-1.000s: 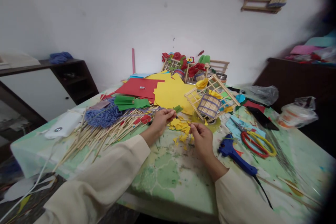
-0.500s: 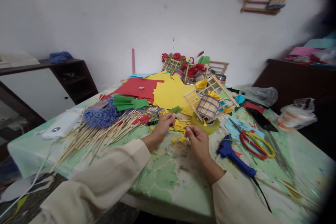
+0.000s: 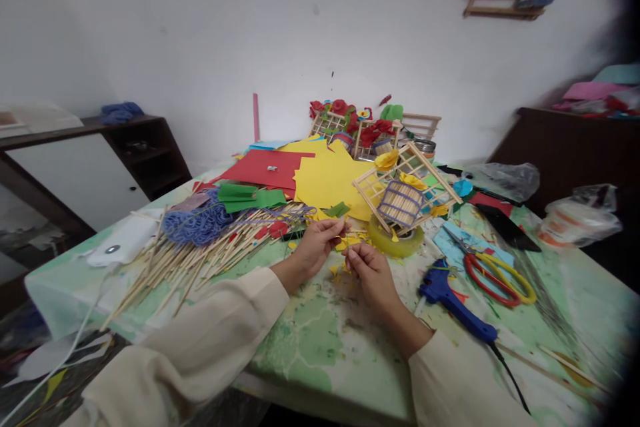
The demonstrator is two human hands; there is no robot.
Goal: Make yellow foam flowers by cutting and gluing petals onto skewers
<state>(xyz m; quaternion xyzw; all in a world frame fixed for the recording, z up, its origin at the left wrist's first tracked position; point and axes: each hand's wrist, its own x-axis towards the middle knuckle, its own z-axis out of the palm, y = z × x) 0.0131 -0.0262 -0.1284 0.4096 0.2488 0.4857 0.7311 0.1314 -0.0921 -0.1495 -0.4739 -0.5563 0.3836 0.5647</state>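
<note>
My left hand (image 3: 319, 245) is closed in a pinch above the middle of the table. Close to its right, my right hand (image 3: 371, 273) also pinches, with thumb and forefinger together. A very thin strand, looking like wire (image 3: 347, 239), shows between the two sets of fingertips. Its ends are hidden or too fine to follow. Beneath and behind the hands lie small yellow paper scraps (image 3: 356, 240). A green paper piece (image 3: 337, 209) is just beyond my left fingertips. The roll of clear tape (image 3: 397, 245) sits behind my right hand.
Right of my hand are a blue glue gun (image 3: 457, 303), scissors (image 3: 493, 277) and thin wires (image 3: 550, 307). A stick lattice (image 3: 405, 190) leans on the tape. Leftward lie wooden sticks (image 3: 200, 260) and purple yarn (image 3: 197, 220). Yellow paper (image 3: 325, 183) and red paper (image 3: 265, 167) lie behind.
My hands have come closer together, the left moving right and the right slightly left, until their fingertips almost meet. The view has shifted slightly.
</note>
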